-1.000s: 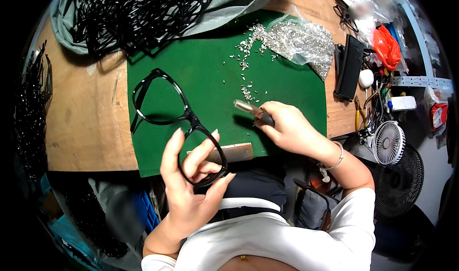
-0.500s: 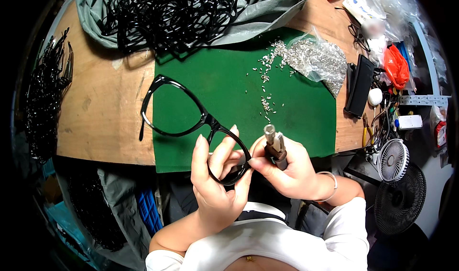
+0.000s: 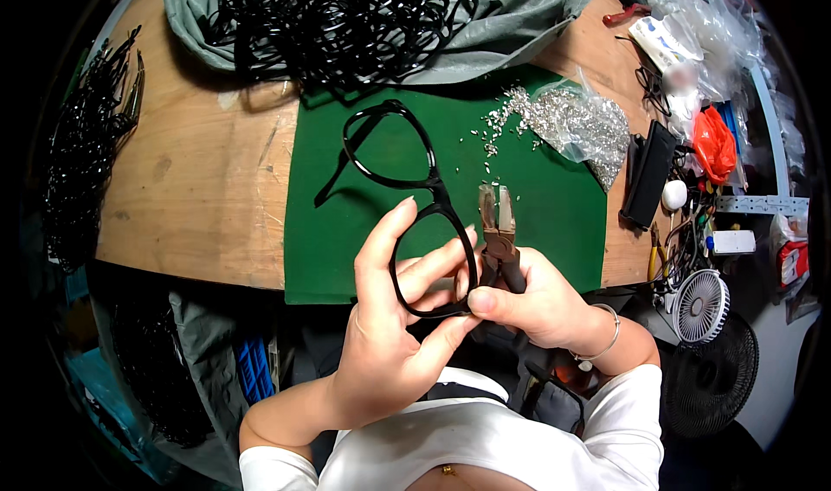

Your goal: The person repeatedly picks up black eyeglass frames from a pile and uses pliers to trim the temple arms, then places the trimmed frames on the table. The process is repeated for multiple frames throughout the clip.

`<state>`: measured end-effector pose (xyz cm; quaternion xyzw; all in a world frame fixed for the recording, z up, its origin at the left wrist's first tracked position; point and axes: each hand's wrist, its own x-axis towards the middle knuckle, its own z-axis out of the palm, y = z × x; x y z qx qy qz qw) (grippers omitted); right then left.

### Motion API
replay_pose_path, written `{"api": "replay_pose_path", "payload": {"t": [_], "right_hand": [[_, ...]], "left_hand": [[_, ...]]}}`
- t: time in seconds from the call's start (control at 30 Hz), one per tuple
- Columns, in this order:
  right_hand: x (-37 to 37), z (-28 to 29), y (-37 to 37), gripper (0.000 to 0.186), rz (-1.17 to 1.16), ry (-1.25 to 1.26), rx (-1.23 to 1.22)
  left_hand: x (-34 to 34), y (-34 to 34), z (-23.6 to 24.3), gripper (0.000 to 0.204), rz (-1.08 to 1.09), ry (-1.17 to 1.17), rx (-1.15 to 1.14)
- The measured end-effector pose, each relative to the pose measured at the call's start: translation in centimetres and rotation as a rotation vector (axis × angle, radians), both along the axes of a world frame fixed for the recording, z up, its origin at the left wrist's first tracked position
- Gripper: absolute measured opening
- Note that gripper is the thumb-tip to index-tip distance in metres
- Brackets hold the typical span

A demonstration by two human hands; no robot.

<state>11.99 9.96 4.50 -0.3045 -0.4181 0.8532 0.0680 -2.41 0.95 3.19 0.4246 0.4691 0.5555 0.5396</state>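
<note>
A glossy black eyeglass frame is gripped at its near rim by my left hand, the fingers passing behind and through that opening. Its other rim tilts up and away over the green mat, with one temple arm angled out to the left. My right hand is closed round a pair of pliers, jaws pointing away from me and slightly apart. The right thumb presses by the frame's near corner, beside my left fingertips. Beyond the pliers, small silvery metal pieces lie scattered, spilling from a clear plastic bag.
A green mat covers the middle of the wooden table. At the back, a grey cloth sack holds tangled black frames; more frames are heaped at left. A black case, cables and a small white fan crowd the right.
The eyeglass frame has swung more upright and moved right in my left hand. My right hand has turned the pliers, so their jaws now show flatter and point farther away.
</note>
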Motion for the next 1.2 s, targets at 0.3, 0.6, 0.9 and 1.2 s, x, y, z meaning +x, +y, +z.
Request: {"api": "replay_pose_path", "payload": {"t": [0.3, 0.6, 0.9, 1.2], "right_hand": [[1.8, 1.3, 0.8, 0.026, 0.331, -0.129, 0.554], [0.7, 2.8, 1.0, 0.033, 0.694, -0.135, 0.580], [0.7, 2.6, 0.4, 0.037, 0.642, -0.228, 0.901], [1.3, 2.7, 1.5, 0.043, 0.756, -0.149, 0.425]], "left_hand": [[-2.3, -1.5, 1.8, 0.083, 0.013, -0.163, -0.026], [-2.1, -1.3, 2.1, 0.086, -0.020, -0.189, -0.090], [-1.2, -1.2, 1.8, 0.092, 0.050, -0.215, -0.159], [-1.7, -1.3, 1.8, 0.091, 0.027, -0.209, -0.130]]}}
